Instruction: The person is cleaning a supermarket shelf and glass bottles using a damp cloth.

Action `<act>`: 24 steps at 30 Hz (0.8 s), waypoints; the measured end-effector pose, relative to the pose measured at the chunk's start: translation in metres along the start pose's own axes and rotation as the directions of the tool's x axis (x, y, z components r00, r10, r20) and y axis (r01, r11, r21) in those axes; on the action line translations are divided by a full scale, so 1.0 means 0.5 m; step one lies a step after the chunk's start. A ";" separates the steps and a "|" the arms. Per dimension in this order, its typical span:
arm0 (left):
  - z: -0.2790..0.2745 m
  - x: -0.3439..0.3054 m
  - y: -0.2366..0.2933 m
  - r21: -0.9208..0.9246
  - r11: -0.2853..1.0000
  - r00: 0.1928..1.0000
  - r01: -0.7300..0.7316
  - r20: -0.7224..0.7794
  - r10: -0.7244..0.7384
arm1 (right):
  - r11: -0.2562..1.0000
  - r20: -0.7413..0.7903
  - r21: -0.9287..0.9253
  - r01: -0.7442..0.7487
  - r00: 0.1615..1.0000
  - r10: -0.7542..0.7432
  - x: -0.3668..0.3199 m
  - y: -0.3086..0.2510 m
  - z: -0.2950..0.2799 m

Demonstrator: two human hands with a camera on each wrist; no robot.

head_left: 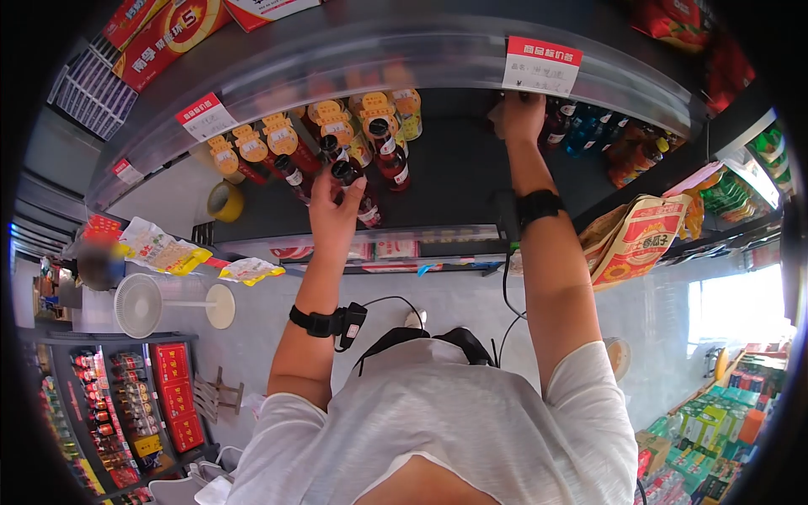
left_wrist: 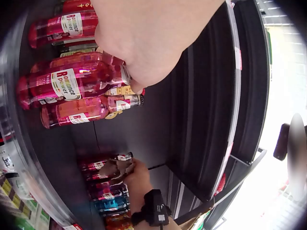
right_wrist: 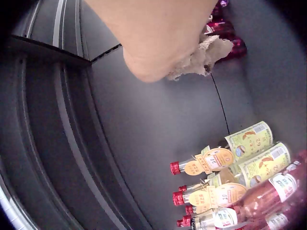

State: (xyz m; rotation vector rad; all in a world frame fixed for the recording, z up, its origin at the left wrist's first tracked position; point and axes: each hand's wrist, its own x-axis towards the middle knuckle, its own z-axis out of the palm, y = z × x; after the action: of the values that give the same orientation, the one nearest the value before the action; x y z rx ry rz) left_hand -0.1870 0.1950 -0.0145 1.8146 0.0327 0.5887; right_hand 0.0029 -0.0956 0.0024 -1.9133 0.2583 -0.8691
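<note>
Red bottle point(head_left: 364, 202) stands on black shelf point(head_left: 454, 168), front of bottle cluster. Left hand point(head_left: 335, 212) clamped on it, fingers curled round neck end. Yellow-tagged bottles point(head_left: 337, 126) just behind. Beige cloth point(right_wrist: 204, 55), crumpled, pinched in right hand point(head_left: 520, 114), fingers closed on it, low over shelf floor beside dark red bottles point(right_wrist: 225, 31). Price label point(head_left: 543, 63) on shelf edge above right hand. Tape roll point(head_left: 225, 202) at shelf's left end.

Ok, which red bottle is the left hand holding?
The red bottle nearest the front edge of the shelf. The left hand grips it, while the other red ones sit behind it, untouched.
</note>
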 end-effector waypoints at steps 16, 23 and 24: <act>0.000 -0.003 -0.009 -0.070 0.997 0.999 -0.036 0.003 0.036 | 0.820 0.262 -0.521 0.235 0.959 -0.108 0.076 0.113 0.103; 0.000 -0.006 -0.008 0.056 0.997 0.999 -0.049 -0.015 0.050 | 0.978 0.131 -0.037 0.206 0.971 -0.200 -0.048 -0.041 -0.017; 0.001 -0.006 -0.009 0.039 0.998 0.998 -0.052 -0.015 0.053 | 0.961 0.121 -0.005 0.277 0.954 -0.274 -0.060 -0.049 -0.026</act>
State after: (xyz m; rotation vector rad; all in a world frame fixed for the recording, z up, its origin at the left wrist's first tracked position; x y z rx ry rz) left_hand -0.1885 0.1952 -0.0198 1.8525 0.0072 0.6436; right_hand -0.0322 -0.0769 0.0128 -2.0440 -0.0751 -0.9313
